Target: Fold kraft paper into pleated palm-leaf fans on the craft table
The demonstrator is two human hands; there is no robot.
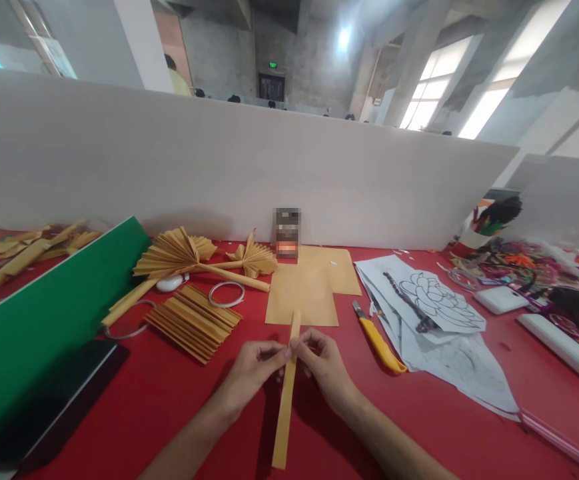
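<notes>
Between my hands is a narrow folded strip of tan paper (284, 413), standing lengthwise away from me. My left hand (254, 373) pinches its left edge near the far end. From the other side, my right hand (323, 363) pinches the same strip, the fingertips of both hands almost meeting. Just beyond the strip's far end lie flat tan paper sheets (302, 293). A pleated tan paper piece (194, 323) rests to the left of my left hand. To the right of my right hand lies a yellow utility knife (382, 343).
Fan-shaped paper pieces with rolled stems (179, 257) and a wire ring (226, 294) lie at back left. A green board (59, 320) leans over a black tablet-like object (54, 407). Drawings on paper (434, 307) spread right. A white partition (219, 167) bounds the red table.
</notes>
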